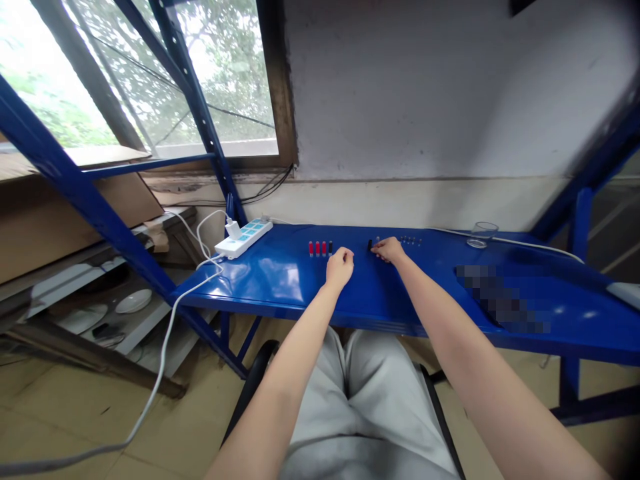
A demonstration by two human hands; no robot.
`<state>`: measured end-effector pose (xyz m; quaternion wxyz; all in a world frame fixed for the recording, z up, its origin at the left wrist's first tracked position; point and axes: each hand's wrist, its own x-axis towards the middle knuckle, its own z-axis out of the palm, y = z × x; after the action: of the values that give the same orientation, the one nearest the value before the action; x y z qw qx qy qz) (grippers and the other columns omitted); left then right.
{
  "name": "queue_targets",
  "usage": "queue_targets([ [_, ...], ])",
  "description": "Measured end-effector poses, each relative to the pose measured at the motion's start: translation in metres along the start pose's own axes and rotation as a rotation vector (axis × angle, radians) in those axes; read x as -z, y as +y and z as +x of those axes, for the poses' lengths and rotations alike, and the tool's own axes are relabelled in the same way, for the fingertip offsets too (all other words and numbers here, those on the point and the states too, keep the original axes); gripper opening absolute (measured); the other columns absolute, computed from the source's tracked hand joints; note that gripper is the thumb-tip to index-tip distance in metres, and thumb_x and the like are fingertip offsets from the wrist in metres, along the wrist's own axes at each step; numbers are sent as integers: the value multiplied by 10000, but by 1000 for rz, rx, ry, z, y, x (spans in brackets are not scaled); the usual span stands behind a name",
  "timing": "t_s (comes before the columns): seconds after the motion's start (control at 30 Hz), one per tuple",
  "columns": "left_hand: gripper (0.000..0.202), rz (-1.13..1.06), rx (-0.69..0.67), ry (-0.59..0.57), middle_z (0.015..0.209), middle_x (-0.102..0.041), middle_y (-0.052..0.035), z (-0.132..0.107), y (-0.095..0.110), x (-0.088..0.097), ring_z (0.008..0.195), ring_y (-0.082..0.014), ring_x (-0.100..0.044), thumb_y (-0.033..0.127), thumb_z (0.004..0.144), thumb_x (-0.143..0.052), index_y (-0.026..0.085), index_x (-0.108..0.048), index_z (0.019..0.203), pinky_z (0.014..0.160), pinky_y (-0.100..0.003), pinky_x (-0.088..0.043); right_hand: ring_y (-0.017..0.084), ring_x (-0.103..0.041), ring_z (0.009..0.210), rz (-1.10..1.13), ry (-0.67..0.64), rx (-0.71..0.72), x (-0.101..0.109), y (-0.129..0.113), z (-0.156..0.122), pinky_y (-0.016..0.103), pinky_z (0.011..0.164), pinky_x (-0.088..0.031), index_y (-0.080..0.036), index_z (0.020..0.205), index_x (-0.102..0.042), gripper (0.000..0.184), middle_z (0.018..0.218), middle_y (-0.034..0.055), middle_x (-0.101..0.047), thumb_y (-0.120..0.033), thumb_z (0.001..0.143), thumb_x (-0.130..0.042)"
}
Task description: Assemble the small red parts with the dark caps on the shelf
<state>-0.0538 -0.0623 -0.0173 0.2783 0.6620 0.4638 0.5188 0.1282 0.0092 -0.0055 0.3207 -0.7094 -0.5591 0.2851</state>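
My left hand (340,267) hovers over the blue table with its fingers curled closed; what they hold, if anything, is hidden. Just left of it stands a short row of small cylinders with silvery ends: a red cylinder (311,249), two more red ones and a black cylinder (331,248). My right hand (389,249) pinches another small black cylinder (370,245) at its fingertips, upright at the tabletop. Behind that hand lie several tiny metal pieces (411,241), too small to name.
A white power strip (245,239) with a plug and cable sits at the left end of the blue table (280,293). A clear glass (483,235) stands at the back right, by a white cable. A dark pixelated object (503,299) lies in front of it.
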Motion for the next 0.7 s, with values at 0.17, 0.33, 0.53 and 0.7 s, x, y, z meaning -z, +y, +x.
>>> queue_targets([
  [0.17, 165, -65, 79, 58, 602, -578, 14, 2, 4, 2, 489, -85, -503, 248, 827, -415, 185, -557, 769, 537, -204, -405, 62, -404, 340, -3, 4, -32, 2, -4, -3, 200, 370, -373, -115, 754, -635, 146, 455, -19, -511, -200, 657, -702],
  [0.33, 163, -220, 199, 190, 579, -552, 29, 6, 5, 6, 411, -65, -470, 243, 819, -397, 171, -538, 779, 482, -197, -387, 79, -427, 355, -80, -53, -25, 9, -8, -8, 222, 393, -395, -105, 745, -609, 161, 435, -19, -502, -186, 649, -708],
  [0.53, 177, -452, 367, 423, 534, -483, 42, 12, 5, 13, 375, -57, -437, 245, 825, -324, 168, -470, 760, 436, -184, -357, 135, -538, 446, -227, -35, 77, 18, -11, -30, 276, 511, -459, -137, 619, -584, 126, 524, 71, -590, -211, 710, -630],
  [0.7, 135, -572, 408, 525, 497, -402, 64, 11, 11, 17, 365, -49, -390, 221, 805, -307, 187, -373, 693, 427, -171, -348, 155, -615, 692, -249, -14, 379, -9, -21, -53, 251, 674, -453, -159, 770, -618, 70, 741, 64, -664, -199, 713, -613],
])
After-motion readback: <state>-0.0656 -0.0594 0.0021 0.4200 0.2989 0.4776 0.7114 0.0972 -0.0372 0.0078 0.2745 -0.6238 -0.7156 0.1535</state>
